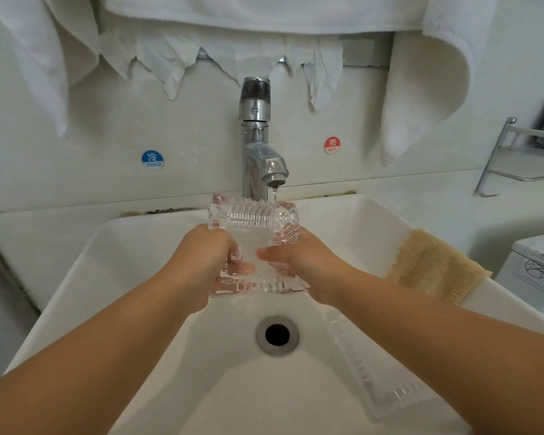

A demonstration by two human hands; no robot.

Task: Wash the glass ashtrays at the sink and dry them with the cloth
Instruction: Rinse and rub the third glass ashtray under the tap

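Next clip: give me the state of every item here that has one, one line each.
Square cut-glass ashtray: held tilted under the spout, gripped by both hands.
Left hand: grips the ashtray's left side.
Right hand: grips its right side.
Chrome tap: thin trickle running.
Second clear glass ashtray: lying in the white sink.
Tan cloth: draped over the sink rim.

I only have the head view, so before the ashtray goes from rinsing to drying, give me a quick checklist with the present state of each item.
1. Both hands on the ashtray: ok, left hand and right hand grip its sides.
2. Ashtray under the faucet: ok, a thin trickle falls on its far edge.
3. Cloth at hand: ok, draped over the sink rim on the right.
4. Second ashtray: not ok, lying in the basin under the right forearm.
5. Ashtray fully rinsed: cannot tell.
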